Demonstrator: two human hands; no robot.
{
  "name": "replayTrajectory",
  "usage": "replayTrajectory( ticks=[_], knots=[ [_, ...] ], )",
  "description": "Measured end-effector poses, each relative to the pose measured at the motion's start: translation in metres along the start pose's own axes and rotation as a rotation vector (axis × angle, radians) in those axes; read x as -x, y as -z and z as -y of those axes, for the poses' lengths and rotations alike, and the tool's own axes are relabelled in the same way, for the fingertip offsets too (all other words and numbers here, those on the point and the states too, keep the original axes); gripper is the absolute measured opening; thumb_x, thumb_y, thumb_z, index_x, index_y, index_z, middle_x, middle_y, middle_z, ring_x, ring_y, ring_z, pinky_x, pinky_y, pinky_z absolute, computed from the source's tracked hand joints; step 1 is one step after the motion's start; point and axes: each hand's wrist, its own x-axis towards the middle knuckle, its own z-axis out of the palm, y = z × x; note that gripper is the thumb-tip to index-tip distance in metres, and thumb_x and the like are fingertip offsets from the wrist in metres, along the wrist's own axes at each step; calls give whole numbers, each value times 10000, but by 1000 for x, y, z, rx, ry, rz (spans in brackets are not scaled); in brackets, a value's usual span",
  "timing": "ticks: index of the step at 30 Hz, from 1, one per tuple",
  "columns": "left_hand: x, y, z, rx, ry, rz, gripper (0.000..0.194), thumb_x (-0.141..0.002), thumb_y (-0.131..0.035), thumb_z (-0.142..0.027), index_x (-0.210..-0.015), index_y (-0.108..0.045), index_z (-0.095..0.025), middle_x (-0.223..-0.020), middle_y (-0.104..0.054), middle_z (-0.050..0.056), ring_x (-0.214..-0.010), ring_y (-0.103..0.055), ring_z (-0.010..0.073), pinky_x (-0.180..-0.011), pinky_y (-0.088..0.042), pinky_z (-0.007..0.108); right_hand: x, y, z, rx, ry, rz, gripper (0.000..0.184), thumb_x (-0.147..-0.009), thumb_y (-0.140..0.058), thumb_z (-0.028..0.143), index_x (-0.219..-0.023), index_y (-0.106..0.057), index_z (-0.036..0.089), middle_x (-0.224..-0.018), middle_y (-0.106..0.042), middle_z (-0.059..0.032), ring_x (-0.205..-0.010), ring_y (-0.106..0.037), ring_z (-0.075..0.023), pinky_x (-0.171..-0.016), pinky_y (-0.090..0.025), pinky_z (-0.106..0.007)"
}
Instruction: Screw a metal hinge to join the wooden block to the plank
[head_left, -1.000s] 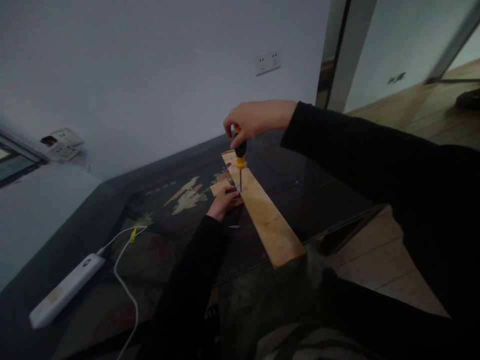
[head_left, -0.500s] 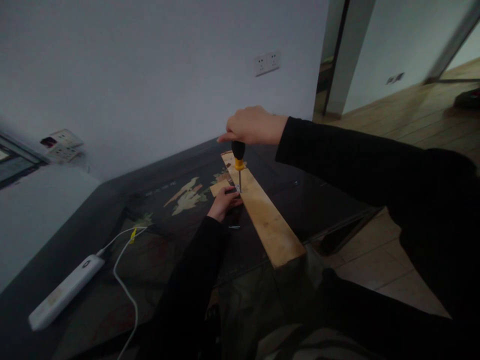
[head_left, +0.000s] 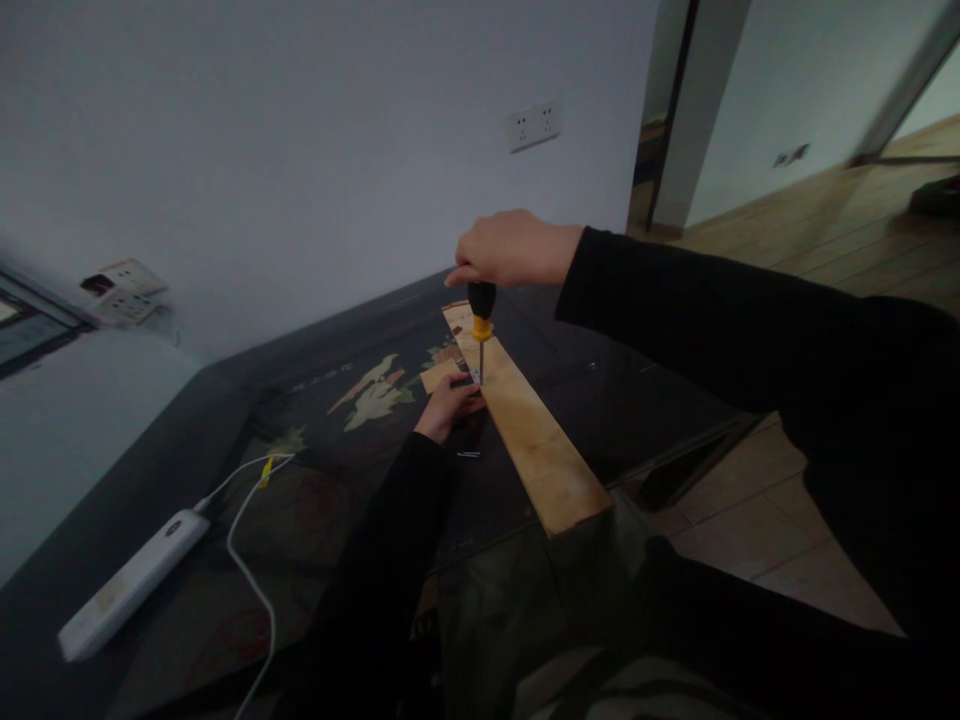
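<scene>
My right hand [head_left: 506, 250] is closed over the top of a black and yellow screwdriver [head_left: 481, 310]. The screwdriver stands nearly upright, its tip down at a small metal bracket [head_left: 475, 375] by the left edge of a long wooden board [head_left: 540, 430]. With its fingers my left hand [head_left: 448, 402] pinches the bracket against the board's edge. A small piece of wood [head_left: 439, 375] lies just beyond the left hand. The screw head, if any, under the tip is too small to make out.
The dark table [head_left: 420, 520] has a painted bird picture [head_left: 379, 395]. Thin metal pieces [head_left: 469, 454] lie near my left wrist. A white power strip [head_left: 135, 585] with a white cable [head_left: 251, 580] is at the left. A wall with sockets [head_left: 534, 125] stands behind.
My right hand has changed its grip on the screwdriver handle, coming down lower with its fingers turned. My left hand, the bracket and the board stay where they were.
</scene>
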Motion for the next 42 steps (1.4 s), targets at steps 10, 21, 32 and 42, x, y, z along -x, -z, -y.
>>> replayTrajectory(
  ticks=[10, 21, 32, 42],
  knots=[
    [-1, 2, 2, -11, -11, -2, 343, -801, -683, -107, -1086, -498, -151, -818, -689, 48, -632, -690, 125, -693, -584, 266, -6, 1, -14, -174, 221, 189, 497, -785, -677, 418, -1190, -646, 132, -1054, -676, -83, -957, -616, -202, -791, -421, -301],
    [-4, 2, 3, -24, 1, -3, 368, -804, -665, -91, -1118, -485, -160, -834, -687, 45, -621, -691, 132, -670, -590, 272, -1, -7, -14, -529, 166, 250, 415, -832, -654, 334, -1193, -610, 134, -901, -705, -42, -712, -652, -126, -657, -499, -255],
    [-2, -1, -1, -17, 9, -10, 303, -831, -640, -123, -1089, -485, -154, -808, -686, 52, -625, -692, 142, -670, -590, 278, 2, -17, -22, -562, 84, 26, 317, -797, -687, 253, -1073, -647, 101, -970, -683, -88, -698, -654, -119, -597, -519, -223],
    [-4, 1, 0, -22, 2, 24, 310, -838, -632, -101, -1115, -495, -133, -841, -694, 67, -627, -694, 136, -673, -588, 267, -1, -29, -21, -652, 85, 44, 282, -761, -712, 191, -1024, -649, 108, -885, -670, -50, -609, -614, -73, -537, -489, -175]
  ],
)
